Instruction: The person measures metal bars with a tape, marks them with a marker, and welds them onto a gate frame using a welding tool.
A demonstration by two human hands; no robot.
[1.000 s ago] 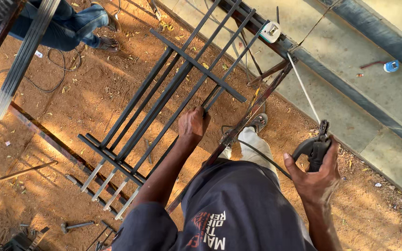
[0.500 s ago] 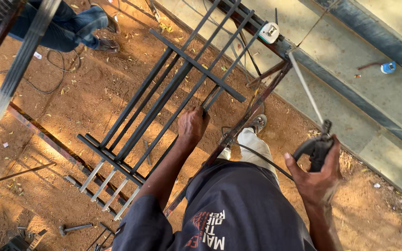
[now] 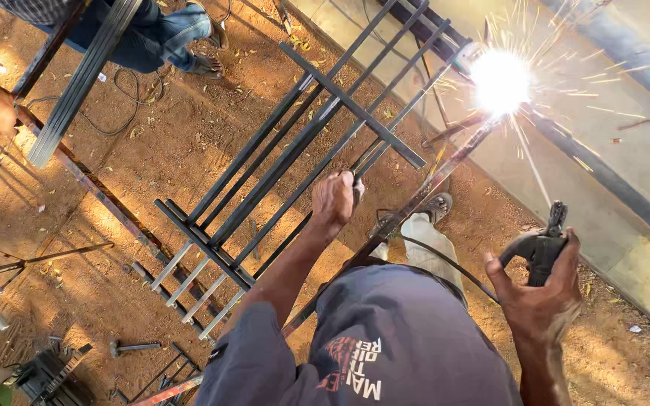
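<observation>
My left hand (image 3: 334, 201) is closed around a dark bar of a black metal grille (image 3: 317, 128) that lies tilted over the dirt. My right hand (image 3: 542, 295) grips a black welding electrode holder (image 3: 547, 244). Its thin rod runs up to a bright arc (image 3: 501, 80) at the grille's far corner, where sparks fly outward. A black cable (image 3: 445, 263) trails from the holder across my trouser leg. My shoe (image 3: 438, 204) stands beside a long rusty angle bar (image 3: 415, 203).
Another person's jeans and sandalled foot (image 3: 189, 45) are at the top left, beside a leaning metal bar (image 3: 77, 83). A concrete strip (image 3: 626, 180) runs along the right. Loose steel pieces and a hammer (image 3: 133, 347) lie on the dirt at the bottom left.
A welding arc has lit at the grille's far corner, throwing sparks. My right hand has tilted the holder so the rod tip meets the joint. My left hand keeps its grip.
</observation>
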